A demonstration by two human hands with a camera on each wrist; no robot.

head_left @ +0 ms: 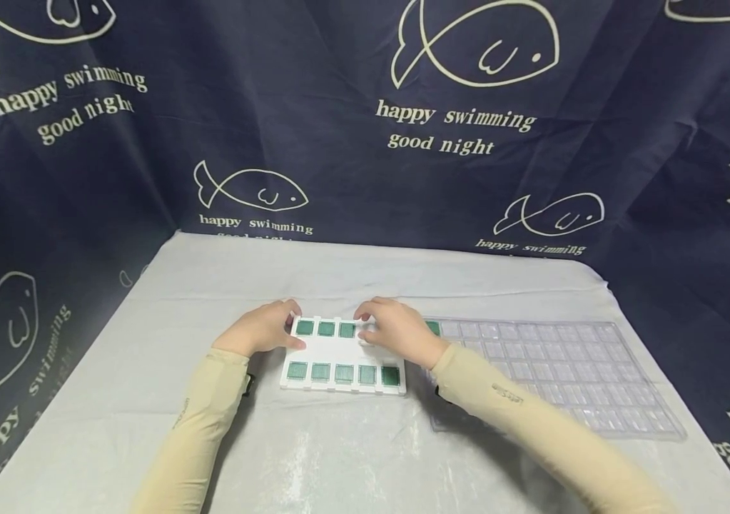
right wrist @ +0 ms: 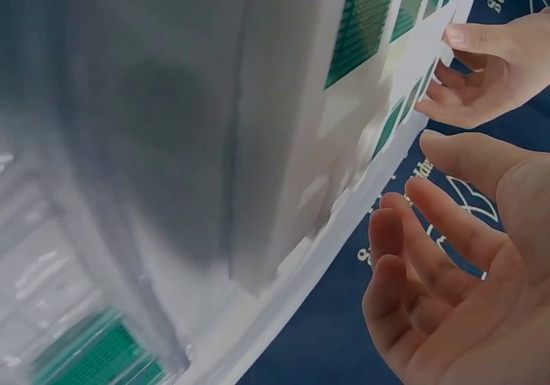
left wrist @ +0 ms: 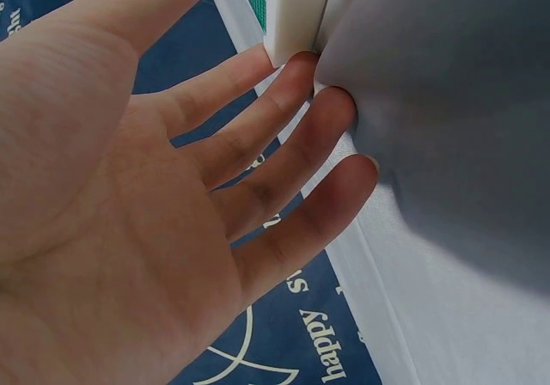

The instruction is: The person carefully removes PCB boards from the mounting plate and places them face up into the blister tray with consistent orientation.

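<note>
A white tray (head_left: 326,350) lies on the table, with small green circuit boards (head_left: 344,373) in a back row and a front row. My left hand (head_left: 259,329) holds its left end, thumb on top and fingertips at the edge. In the left wrist view the index finger and middle fingertip meet the tray's corner (left wrist: 296,15). Over the back right of the tray is my right hand (head_left: 403,333), covering the end of the back row. The right wrist view shows that hand (right wrist: 473,273) with thumb and fingers apart, nothing visible between them.
To the right lies a clear plastic tray (head_left: 554,360) with many small compartments, partly under my right forearm. A green board (head_left: 433,328) shows in its back left corner. Dark blue fabric (head_left: 352,178) printed with fish hangs behind the table (head_left: 223,278).
</note>
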